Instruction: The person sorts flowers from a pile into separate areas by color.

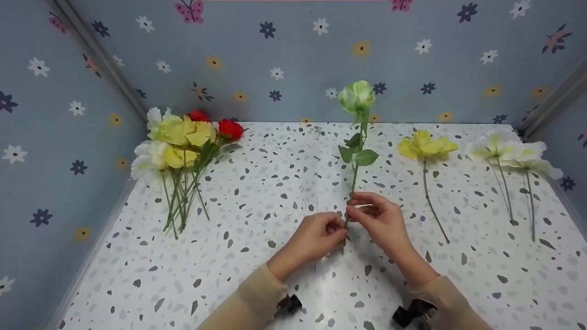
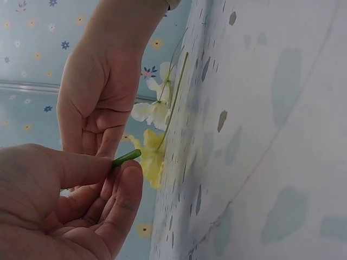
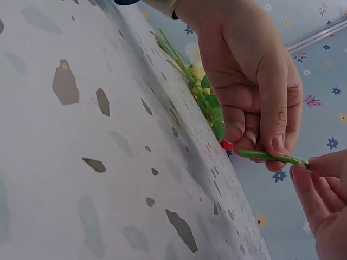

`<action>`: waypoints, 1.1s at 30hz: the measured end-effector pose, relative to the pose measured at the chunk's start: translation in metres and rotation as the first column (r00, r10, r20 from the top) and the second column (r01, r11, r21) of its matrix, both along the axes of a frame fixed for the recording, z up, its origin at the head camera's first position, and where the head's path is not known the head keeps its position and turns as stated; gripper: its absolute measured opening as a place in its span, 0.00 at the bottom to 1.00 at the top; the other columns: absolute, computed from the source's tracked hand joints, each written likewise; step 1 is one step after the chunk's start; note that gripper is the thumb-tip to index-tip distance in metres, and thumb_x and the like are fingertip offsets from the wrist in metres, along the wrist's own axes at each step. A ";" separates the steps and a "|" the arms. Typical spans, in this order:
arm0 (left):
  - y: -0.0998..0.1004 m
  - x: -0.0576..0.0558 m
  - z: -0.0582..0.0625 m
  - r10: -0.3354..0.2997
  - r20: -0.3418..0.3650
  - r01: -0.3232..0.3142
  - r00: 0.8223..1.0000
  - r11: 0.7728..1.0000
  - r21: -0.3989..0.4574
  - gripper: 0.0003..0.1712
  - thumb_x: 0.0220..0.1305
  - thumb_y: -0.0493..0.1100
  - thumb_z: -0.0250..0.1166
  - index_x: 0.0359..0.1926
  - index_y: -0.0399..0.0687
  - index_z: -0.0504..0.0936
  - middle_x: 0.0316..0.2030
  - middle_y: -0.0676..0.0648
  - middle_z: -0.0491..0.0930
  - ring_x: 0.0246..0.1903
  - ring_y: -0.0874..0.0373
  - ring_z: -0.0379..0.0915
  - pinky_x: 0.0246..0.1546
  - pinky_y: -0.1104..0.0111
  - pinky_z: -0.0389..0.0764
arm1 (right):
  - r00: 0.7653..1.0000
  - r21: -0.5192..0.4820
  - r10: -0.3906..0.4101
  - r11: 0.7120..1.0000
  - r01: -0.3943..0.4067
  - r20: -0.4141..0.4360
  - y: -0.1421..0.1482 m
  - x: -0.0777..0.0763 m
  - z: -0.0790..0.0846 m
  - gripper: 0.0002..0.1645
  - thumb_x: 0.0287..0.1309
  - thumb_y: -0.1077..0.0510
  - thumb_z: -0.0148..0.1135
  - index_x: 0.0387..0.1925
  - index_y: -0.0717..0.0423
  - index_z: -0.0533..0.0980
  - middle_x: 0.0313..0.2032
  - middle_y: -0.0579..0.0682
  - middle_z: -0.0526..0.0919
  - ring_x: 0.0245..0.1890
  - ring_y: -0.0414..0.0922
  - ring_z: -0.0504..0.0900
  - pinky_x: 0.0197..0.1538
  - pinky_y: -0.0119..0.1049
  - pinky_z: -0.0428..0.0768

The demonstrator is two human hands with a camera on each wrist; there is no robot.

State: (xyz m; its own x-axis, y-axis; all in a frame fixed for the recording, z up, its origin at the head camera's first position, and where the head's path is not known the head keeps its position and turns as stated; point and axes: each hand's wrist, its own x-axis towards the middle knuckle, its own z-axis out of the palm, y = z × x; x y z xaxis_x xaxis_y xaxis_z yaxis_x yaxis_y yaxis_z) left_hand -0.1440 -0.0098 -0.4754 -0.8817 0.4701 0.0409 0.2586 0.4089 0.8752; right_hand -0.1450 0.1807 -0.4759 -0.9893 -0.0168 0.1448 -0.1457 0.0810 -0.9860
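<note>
Speckled table (image 1: 270, 183) is lying beneath the grip; left hand (image 1: 317, 234) and right hand (image 1: 381, 221) are pinching a stem (image 1: 354, 181), risking its bloom (image 1: 357, 97) above tipping if either is loosening.

Table (image 1: 257, 183), with a wall (image 1: 298, 50) behind.
From the right hand (image 1: 381, 223): held flower (image 1: 355, 169) toward twelve o'clock, flower bunch (image 1: 179, 157) at ten, three flowers (image 1: 426, 149) at two.
</note>
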 end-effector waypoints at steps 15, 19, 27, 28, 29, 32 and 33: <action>-0.094 -0.050 0.016 0.396 -0.078 -0.404 0.915 0.897 -0.178 0.12 0.63 0.44 0.69 0.43 0.41 0.84 0.34 0.48 0.84 0.35 0.55 0.80 0.39 0.64 0.83 | 0.998 0.488 -0.047 0.873 0.024 0.035 0.024 -0.014 0.005 0.18 0.61 0.60 0.70 0.53 0.60 0.82 0.40 0.51 0.88 0.33 0.45 0.86 0.29 0.33 0.83; -0.140 -0.061 0.018 0.508 -0.167 -0.535 0.845 0.812 -0.234 0.13 0.65 0.43 0.67 0.43 0.38 0.84 0.35 0.43 0.84 0.36 0.49 0.81 0.41 0.58 0.82 | 0.999 0.543 -0.030 0.839 0.001 0.044 0.022 -0.019 0.000 0.18 0.60 0.62 0.70 0.52 0.62 0.83 0.39 0.53 0.88 0.34 0.47 0.86 0.33 0.32 0.83; -0.216 -0.060 0.018 0.647 -0.252 -0.694 0.719 0.651 -0.309 0.14 0.67 0.43 0.61 0.41 0.33 0.82 0.35 0.36 0.83 0.37 0.40 0.79 0.43 0.49 0.78 | 0.998 0.594 -0.050 0.804 0.013 0.045 0.011 -0.028 -0.004 0.16 0.60 0.64 0.67 0.50 0.63 0.84 0.38 0.55 0.88 0.32 0.46 0.85 0.32 0.34 0.82; -0.222 -0.059 0.018 0.660 -0.256 -0.706 0.707 0.636 -0.311 0.14 0.67 0.43 0.60 0.41 0.33 0.83 0.35 0.36 0.83 0.38 0.39 0.79 0.43 0.48 0.77 | 0.998 0.600 -0.054 0.800 0.019 0.042 0.009 -0.030 -0.005 0.16 0.60 0.64 0.67 0.50 0.63 0.84 0.38 0.55 0.88 0.32 0.46 0.85 0.32 0.35 0.82; -0.228 -0.059 0.017 0.673 -0.256 -0.718 0.694 0.621 -0.315 0.14 0.67 0.43 0.60 0.41 0.33 0.82 0.36 0.36 0.83 0.38 0.38 0.78 0.43 0.48 0.77 | 0.998 0.608 -0.057 0.794 0.025 0.034 0.008 -0.031 -0.006 0.16 0.60 0.64 0.67 0.49 0.63 0.84 0.37 0.55 0.88 0.32 0.46 0.85 0.32 0.35 0.82; -0.243 -0.057 0.014 0.703 -0.265 -0.748 0.660 0.582 -0.321 0.14 0.67 0.41 0.60 0.41 0.32 0.83 0.36 0.35 0.83 0.40 0.37 0.78 0.44 0.47 0.76 | 0.998 0.639 -0.064 0.767 0.054 -0.006 0.003 -0.035 -0.009 0.13 0.58 0.64 0.67 0.46 0.63 0.86 0.33 0.54 0.88 0.30 0.46 0.84 0.31 0.37 0.82; -0.246 -0.056 0.013 0.708 -0.261 -0.751 0.656 0.575 -0.326 0.14 0.67 0.41 0.60 0.41 0.31 0.83 0.37 0.34 0.83 0.40 0.36 0.78 0.44 0.46 0.76 | 0.998 0.648 -0.068 0.759 0.062 -0.015 0.002 -0.035 -0.010 0.12 0.57 0.65 0.68 0.44 0.63 0.86 0.31 0.53 0.88 0.29 0.45 0.84 0.31 0.37 0.82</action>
State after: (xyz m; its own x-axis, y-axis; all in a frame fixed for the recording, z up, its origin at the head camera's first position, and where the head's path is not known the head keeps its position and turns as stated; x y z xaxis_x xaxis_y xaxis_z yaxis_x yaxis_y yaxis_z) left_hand -0.2002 -0.2560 -0.4621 -0.9343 -0.3377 0.1141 -0.2081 0.7768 0.5944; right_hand -0.1803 0.1825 -0.4863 -0.9927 -0.0389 0.1140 -0.1078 0.7097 -0.6962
